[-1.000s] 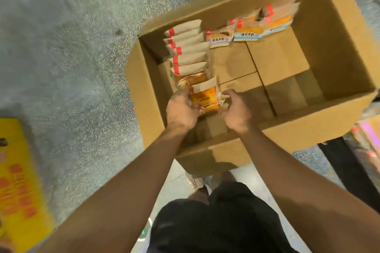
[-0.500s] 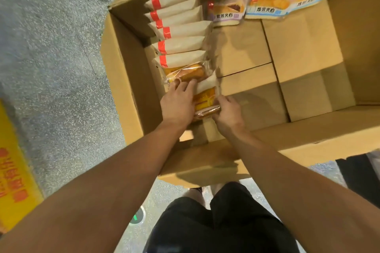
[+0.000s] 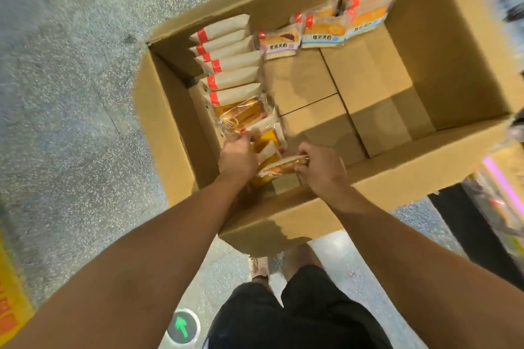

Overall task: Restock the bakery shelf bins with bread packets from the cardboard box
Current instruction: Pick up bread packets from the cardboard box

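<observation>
Left hand: your left hand (image 3: 237, 156) sits at the near left end of the cardboard box (image 3: 442, 59); its fingers (image 3: 241, 137) curl onto the near end of the packet row (image 3: 226, 65), pinching a wrapper edge.
Right hand: your right hand (image 3: 321, 168) has its fingers (image 3: 304, 150) closed round one end of a clear bread packet (image 3: 279, 168), which lies across the gap between your two hands.
Packet row: the packets stand on edge along the box's left wall and run away from your left fingers toward the far corner.
Far packets: a purple-labelled packet (image 3: 279, 42) and blue-labelled packets (image 3: 340, 25) lean on the far wall, well beyond both hands.
Open room: to the right of your right fingers the box floor (image 3: 368, 88) is bare cardboard flaps as far as the right wall.
Edges: the near wall (image 3: 382, 181) rises just under your right wrist, and the left wall stands close beside your left hand.
Around the box: speckled floor (image 3: 71, 93) lies left of the box, with a green arrow marker (image 3: 181, 327) by your legs.
At the margins: something yellow (image 3: 11, 297) shows at the lower left; blurred coloured goods show at the right, too unclear to name.
</observation>
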A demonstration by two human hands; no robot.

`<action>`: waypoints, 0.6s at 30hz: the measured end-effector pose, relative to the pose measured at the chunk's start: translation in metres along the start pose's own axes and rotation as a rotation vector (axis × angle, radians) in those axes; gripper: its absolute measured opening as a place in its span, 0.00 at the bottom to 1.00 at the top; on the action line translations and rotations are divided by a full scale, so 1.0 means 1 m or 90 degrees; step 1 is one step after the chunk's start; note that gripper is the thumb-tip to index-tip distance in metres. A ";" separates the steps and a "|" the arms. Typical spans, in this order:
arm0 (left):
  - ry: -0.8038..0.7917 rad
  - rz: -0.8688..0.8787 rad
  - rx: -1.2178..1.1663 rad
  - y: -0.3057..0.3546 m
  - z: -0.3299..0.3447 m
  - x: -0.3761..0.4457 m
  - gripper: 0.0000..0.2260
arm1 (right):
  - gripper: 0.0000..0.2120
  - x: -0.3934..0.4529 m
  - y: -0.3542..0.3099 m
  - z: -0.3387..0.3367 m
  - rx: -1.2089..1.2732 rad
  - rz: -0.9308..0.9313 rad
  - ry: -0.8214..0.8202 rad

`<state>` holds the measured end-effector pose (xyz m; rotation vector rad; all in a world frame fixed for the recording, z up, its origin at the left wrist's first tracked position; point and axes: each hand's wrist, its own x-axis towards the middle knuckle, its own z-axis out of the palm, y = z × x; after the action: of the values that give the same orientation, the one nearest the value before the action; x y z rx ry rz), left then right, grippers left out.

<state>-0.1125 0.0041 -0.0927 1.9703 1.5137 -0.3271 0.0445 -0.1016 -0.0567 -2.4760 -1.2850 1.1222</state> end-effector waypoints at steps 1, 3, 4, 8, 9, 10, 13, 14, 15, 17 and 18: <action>-0.025 -0.003 0.000 0.001 0.004 0.002 0.19 | 0.08 -0.005 0.003 -0.003 -0.010 0.018 0.010; -0.054 -0.022 -0.045 -0.003 0.015 0.006 0.17 | 0.11 -0.011 0.009 -0.007 -0.024 0.044 0.025; -0.053 -0.034 -0.070 -0.007 0.022 0.007 0.16 | 0.12 -0.012 0.013 -0.007 -0.035 0.055 0.030; -0.064 -0.060 -0.059 -0.021 0.043 0.001 0.22 | 0.12 -0.007 0.021 -0.003 -0.077 0.104 0.028; -0.061 -0.048 -0.037 -0.022 0.047 0.000 0.24 | 0.12 -0.006 0.022 -0.001 -0.073 0.116 0.025; -0.055 -0.042 -0.026 -0.024 0.052 0.000 0.25 | 0.11 -0.004 0.024 0.001 -0.074 0.120 0.024; -0.072 -0.059 -0.041 -0.025 0.061 0.001 0.26 | 0.10 -0.001 0.027 0.006 -0.094 0.115 0.033; -0.082 -0.063 -0.041 -0.026 0.064 0.002 0.26 | 0.08 0.000 0.028 0.007 -0.093 0.113 0.039; -0.090 -0.067 -0.033 -0.026 0.066 0.002 0.25 | 0.07 0.000 0.028 0.007 -0.090 0.113 0.045; -0.112 -0.068 -0.015 -0.027 0.069 0.003 0.23 | 0.07 0.000 0.029 0.008 -0.081 0.114 0.057; -0.127 -0.070 -0.009 -0.028 0.071 0.004 0.22 | 0.07 0.000 0.029 0.007 -0.078 0.113 0.061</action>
<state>-0.1255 -0.0318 -0.1588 1.7878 1.4929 -0.5417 0.0584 -0.1211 -0.0741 -2.7433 -1.1611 0.9736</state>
